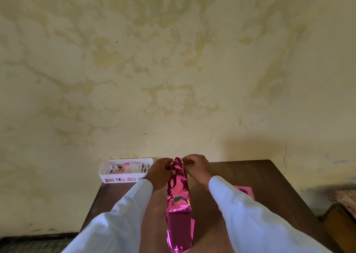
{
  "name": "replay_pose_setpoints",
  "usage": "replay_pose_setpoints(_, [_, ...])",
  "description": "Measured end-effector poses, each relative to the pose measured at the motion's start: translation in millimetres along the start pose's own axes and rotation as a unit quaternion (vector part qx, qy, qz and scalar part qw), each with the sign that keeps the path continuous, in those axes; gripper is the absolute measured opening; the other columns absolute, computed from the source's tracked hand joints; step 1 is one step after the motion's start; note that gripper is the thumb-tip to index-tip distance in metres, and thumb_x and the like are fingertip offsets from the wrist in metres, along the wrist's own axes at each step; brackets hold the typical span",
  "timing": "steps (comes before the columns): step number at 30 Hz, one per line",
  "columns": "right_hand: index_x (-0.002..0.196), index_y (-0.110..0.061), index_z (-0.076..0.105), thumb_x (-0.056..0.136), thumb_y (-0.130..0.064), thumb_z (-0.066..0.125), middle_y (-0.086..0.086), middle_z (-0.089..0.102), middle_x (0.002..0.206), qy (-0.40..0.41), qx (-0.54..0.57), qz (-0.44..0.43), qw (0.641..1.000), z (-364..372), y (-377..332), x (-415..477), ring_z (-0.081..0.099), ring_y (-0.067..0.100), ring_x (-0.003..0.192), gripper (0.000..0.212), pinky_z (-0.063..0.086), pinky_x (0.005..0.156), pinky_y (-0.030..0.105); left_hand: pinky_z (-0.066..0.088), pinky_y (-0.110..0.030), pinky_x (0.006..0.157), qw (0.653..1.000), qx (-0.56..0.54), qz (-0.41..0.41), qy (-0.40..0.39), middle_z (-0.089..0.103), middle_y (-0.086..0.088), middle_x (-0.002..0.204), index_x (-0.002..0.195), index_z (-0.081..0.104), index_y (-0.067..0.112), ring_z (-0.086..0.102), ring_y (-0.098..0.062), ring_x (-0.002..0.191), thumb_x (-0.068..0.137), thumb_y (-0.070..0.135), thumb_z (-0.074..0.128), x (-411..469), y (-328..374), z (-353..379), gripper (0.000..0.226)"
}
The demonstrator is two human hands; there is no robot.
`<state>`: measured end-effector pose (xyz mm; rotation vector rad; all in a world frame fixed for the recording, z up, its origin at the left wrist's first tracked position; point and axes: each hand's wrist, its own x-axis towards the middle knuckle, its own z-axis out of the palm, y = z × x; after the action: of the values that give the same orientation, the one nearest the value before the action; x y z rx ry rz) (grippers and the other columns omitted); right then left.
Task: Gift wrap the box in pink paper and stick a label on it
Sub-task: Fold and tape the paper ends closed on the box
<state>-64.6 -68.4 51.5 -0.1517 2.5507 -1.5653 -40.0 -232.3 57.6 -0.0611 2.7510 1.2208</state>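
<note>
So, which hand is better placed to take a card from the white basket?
Left. Both hands pinch the pink paper, but the left hand is beside the white basket; the right hand would cross the box.

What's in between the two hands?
In the head view, the far end of the pink paper sticks up between the left hand and the right hand. Both hands pinch it.

Left hand (pixel 160 173), right hand (pixel 196 169): both curled.

Shiny pink paper (pixel 179 204) wrapped around long box, lying lengthwise on table, far end pinched up
</note>
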Motion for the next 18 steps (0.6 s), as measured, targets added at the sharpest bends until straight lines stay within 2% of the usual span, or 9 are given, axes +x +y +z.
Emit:
replay_pose_setpoints(3, [0.1,-0.017,0.075,0.086,-0.028,0.074,-0.004,0.072,0.096,0.002,-0.039,-0.023,0.999,3,-5,2,0.066,0.014,0.093,0.017,0.054,0.086,0.029,0.047,-0.008,0.065,0.999,-0.032,0.011,0.017,0.07,0.004,0.096,0.112,0.066,0.014,0.066,-0.012,0.089,0.094,0.003,0.06,-2,-3,4,0.022])
replay_pose_setpoints(6, [0.094,-0.015,0.076,0.088,-0.023,0.07,0.001,0.073,0.094,0.009,-0.067,-0.035,0.997,4,-7,6,0.065,0.018,0.091,0.012,0.053,0.082,0.03,0.047,-0.007,0.061,0.998,-0.053,0.016,0.02,0.069,0.007,0.096,0.118,0.065,0.015,0.065,-0.004,0.087,0.094,0.003,0.06,-2,-6,7,0.027])
replay_pose_setpoints(8, [0.09,-0.014,0.075,0.089,-0.019,0.067,0.001,0.071,0.091,0.016,-0.069,-0.029,0.997,6,-8,7,0.065,0.018,0.089,0.01,0.052,0.079,0.028,0.046,-0.009,0.07,0.998,-0.047,0.023,0.024,0.068,0.008,0.102,0.122,0.064,0.015,0.063,-0.006,0.093,0.094,0.006,0.061,-1,-7,9,0.029])
replay_pose_setpoints(11, [0.086,-0.012,0.074,0.089,-0.013,0.064,0.0,0.071,0.087,0.025,-0.01,-0.008,1.0,9,-7,9,0.066,0.019,0.088,0.01,0.054,0.082,0.032,0.053,-0.025,0.089,0.998,-0.05,0.021,0.032,0.068,0.007,0.106,0.124,0.063,0.018,0.064,-0.013,0.104,0.095,0.007,0.06,0,-8,12,0.032])
replay_pose_setpoints(13, [0.086,-0.013,0.072,0.09,-0.011,0.063,0.001,0.07,0.087,0.024,0.034,0.002,0.999,9,-6,8,0.066,0.019,0.088,0.01,0.055,0.081,0.031,0.054,-0.031,0.095,0.998,-0.061,0.011,0.031,0.069,0.005,0.11,0.127,0.061,0.018,0.064,-0.015,0.106,0.096,0.007,0.059,0,-10,14,0.033])
replay_pose_setpoints(16, [0.085,-0.014,0.071,0.093,-0.013,0.061,0.003,0.07,0.086,0.022,0.097,0.021,0.995,11,-1,4,0.066,0.017,0.083,0.013,0.052,0.071,0.022,0.051,-0.031,0.099,0.997,-0.07,0.009,0.035,0.067,0.003,0.119,0.133,0.058,0.017,0.061,-0.015,0.112,0.096,0.008,0.059,1,-13,17,0.038])
replay_pose_setpoints(18, [0.088,-0.012,0.072,0.094,-0.013,0.061,0.005,0.072,0.088,0.025,0.15,0.041,0.988,11,1,2,0.067,0.017,0.082,0.013,0.052,0.069,0.021,0.048,-0.026,0.097,0.997,-0.07,0.016,0.039,0.067,0.006,0.115,0.126,0.061,0.018,0.06,-0.013,0.11,0.096,0.007,0.058,1,-15,18,0.032])
